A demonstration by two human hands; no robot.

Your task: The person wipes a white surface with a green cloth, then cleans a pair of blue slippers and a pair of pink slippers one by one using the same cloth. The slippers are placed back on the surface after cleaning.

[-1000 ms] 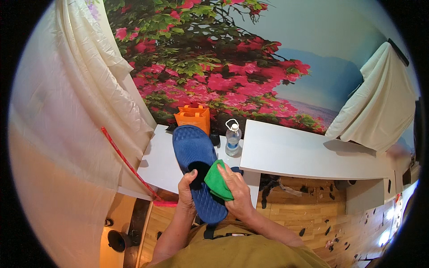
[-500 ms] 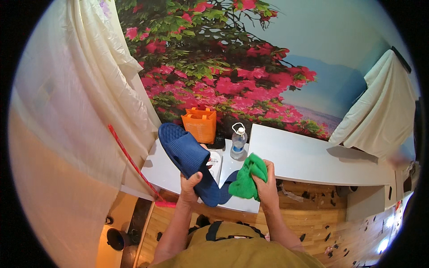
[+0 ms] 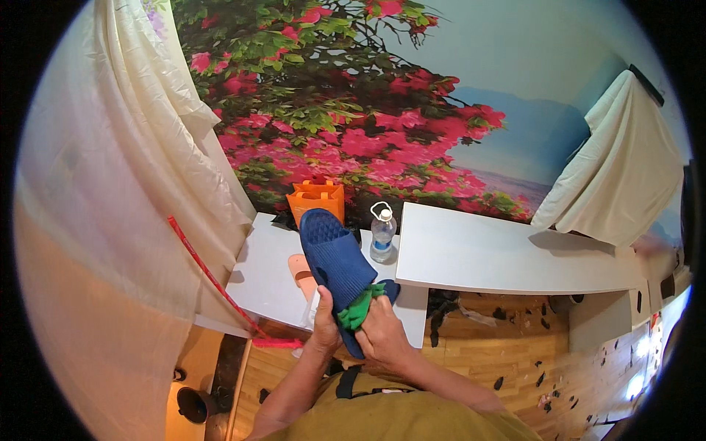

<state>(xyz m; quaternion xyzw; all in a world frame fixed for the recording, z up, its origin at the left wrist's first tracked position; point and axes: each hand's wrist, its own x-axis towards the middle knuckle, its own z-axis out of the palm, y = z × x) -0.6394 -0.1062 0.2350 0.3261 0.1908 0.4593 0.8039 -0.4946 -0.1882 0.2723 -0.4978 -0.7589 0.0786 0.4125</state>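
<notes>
over the worktop (image 3: pixel 257 268), left hand (image 3: pixel 323 329) clamped on a blue slipper (image 3: pixel 338 266); right hand (image 3: pixel 385 338) gripping a green cloth (image 3: pixel 357 311) against the slipper. bottle (image 3: pixel 382 241) upright beyond.

The left forearm (image 3: pixel 290 386) slants up and to the right from the lower edge; the right forearm (image 3: pixel 456 382) slants up and to the left, so the two converge. Both are bare. The left hand (image 3: pixel 325 323) is closed in a grip, its thumb (image 3: pixel 324 300) pointing up and its other fingers hidden. The right hand (image 3: pixel 384 334), near it, shows its back, fingers bent and fingertips out of sight.
</notes>
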